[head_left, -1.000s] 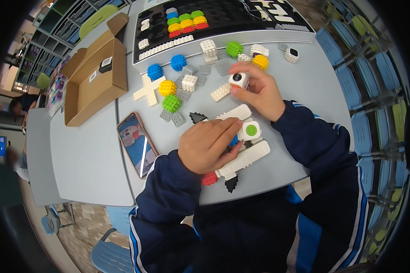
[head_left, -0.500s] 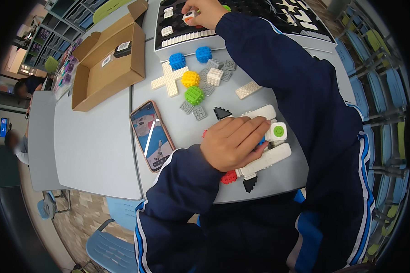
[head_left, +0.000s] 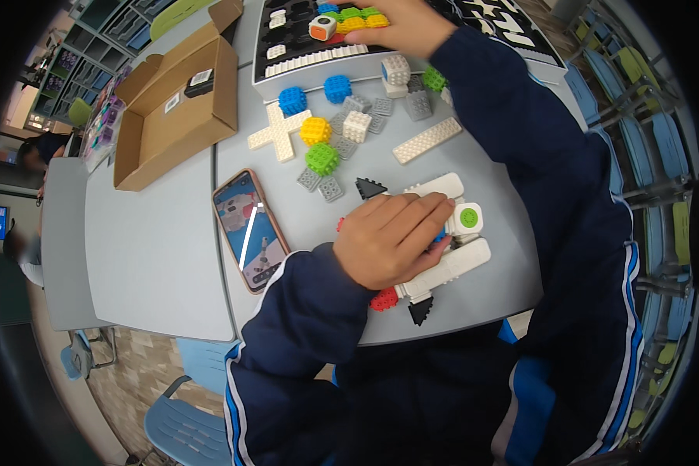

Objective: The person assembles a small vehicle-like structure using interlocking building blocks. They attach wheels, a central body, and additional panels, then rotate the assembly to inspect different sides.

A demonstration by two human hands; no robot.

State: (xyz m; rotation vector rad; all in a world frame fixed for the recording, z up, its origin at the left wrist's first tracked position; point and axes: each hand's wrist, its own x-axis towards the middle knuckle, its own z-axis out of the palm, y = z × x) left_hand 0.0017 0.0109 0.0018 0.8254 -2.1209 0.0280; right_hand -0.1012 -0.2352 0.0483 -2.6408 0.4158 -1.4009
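Observation:
My left hand [head_left: 392, 241] lies with its fingers curved over a model of white toy building blocks [head_left: 462, 260] at the table's near edge, covering its middle. From under it show a white block with a green round face [head_left: 467, 218], a red piece [head_left: 384, 299] and black triangular pieces [head_left: 371, 188]. My right hand [head_left: 404, 27] is over the black-lined parts tray [head_left: 311, 74], its fingers apart and nothing in its grasp. Just left of its fingers, a white cube with an orange face [head_left: 322, 29] sits in the tray, near green and yellow blocks [head_left: 357, 19].
Loose blocks lie between tray and model: blue [head_left: 293, 101], yellow [head_left: 315, 130], green [head_left: 322, 158], a white cross [head_left: 281, 133] and a white bar [head_left: 427, 140]. A phone [head_left: 250, 231] with a lit screen lies left of them. Beyond is an opened cardboard box [head_left: 175, 116].
My right hand has let go of the white cube with the orange face and drawn back to the right, fingers spreading. My left hand stays on the model. The view has shifted slightly.

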